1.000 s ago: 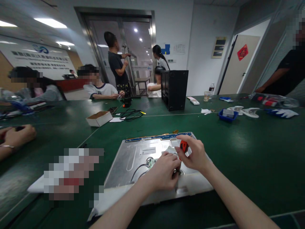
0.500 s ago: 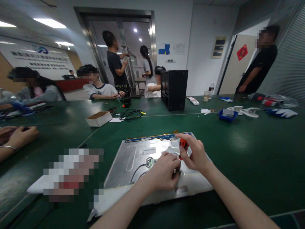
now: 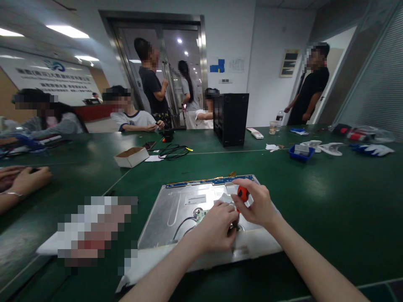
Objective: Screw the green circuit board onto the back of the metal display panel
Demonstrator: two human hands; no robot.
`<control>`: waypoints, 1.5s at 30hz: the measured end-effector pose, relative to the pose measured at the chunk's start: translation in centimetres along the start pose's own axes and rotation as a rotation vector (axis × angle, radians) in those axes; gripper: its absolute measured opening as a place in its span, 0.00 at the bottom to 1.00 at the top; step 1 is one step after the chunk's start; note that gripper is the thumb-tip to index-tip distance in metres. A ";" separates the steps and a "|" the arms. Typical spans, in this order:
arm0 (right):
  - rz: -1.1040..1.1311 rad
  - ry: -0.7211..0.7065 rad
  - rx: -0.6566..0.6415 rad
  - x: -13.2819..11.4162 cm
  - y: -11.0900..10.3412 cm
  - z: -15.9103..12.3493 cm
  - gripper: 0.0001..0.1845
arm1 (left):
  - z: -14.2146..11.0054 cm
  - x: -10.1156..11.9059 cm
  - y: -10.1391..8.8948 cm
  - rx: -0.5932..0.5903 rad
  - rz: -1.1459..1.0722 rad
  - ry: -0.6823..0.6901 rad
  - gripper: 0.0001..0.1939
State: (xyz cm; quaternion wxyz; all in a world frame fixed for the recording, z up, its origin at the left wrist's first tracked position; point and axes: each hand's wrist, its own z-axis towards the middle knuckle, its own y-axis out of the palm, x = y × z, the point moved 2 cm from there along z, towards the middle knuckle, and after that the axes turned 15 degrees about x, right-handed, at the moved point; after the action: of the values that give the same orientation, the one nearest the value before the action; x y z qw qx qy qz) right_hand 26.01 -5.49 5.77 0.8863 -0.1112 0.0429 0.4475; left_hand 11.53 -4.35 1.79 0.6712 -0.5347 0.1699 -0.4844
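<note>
Pinching the red-black handle (image 3: 243, 193) between half-bent fingers (image 3: 252, 186) of the right hand (image 3: 260, 205), rested the left hand (image 3: 217, 227), curled with hidden grip, on the metal panel (image 3: 156, 220) beneath these fingers, probably for steadiness.

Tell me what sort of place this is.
Probably an office lobby doubling as a workroom: a large wall sign and a red desk at the back left, and a wired metal panel in the foreground.

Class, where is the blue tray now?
In the head view, the blue tray sits right of centre, on the green table, beside white curved pieces.
</note>
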 end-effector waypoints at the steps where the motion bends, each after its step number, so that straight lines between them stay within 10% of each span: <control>1: 0.010 0.003 -0.009 0.0 -0.1 0.0 0.11 | 0.0 0.0 0.0 0.001 -0.002 0.000 0.06; 45: -0.003 0.009 0.016 0.1 0.0 -0.1 0.15 | 0.0 0.0 0.0 0.013 0.001 0.006 0.05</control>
State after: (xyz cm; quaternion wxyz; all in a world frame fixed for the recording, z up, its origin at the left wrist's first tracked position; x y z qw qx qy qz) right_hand 26.05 -5.47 5.69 0.8876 -0.1061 0.0503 0.4455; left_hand 11.51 -4.31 1.78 0.6743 -0.5287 0.1692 -0.4870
